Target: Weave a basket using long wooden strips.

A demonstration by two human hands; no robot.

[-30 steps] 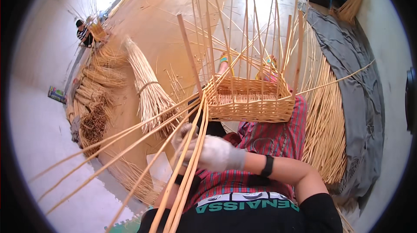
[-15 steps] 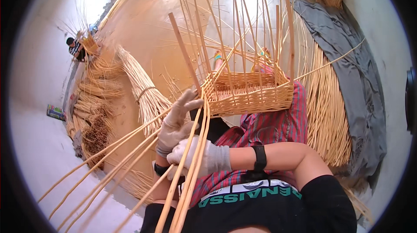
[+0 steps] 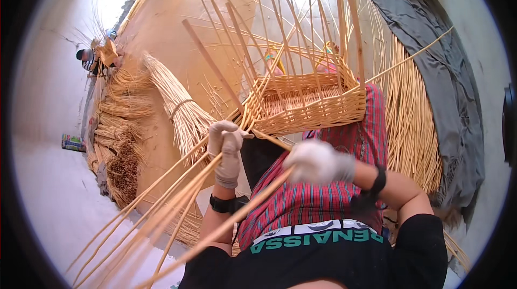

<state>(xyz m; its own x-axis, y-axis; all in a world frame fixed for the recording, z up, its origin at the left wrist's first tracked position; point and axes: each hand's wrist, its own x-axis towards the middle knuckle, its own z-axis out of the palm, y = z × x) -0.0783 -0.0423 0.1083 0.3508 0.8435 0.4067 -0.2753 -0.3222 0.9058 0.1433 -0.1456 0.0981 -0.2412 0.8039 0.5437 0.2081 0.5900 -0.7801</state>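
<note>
The half-woven wicker basket (image 3: 318, 116) rests against the striped cloth (image 3: 301, 197) at the person's knee, near edge tilted, tall stakes rising. At its near left corner, the gloved left hand (image 3: 225, 146) has its grip curled closed on the fanned rods (image 3: 202, 173); how many cannot be told. The right hand (image 3: 315, 162), blurred, grips a single rod (image 3: 237, 214), with room over the lap. Tan floor (image 3: 177, 30) opens beyond the tied sheaf (image 3: 177, 100).
</note>
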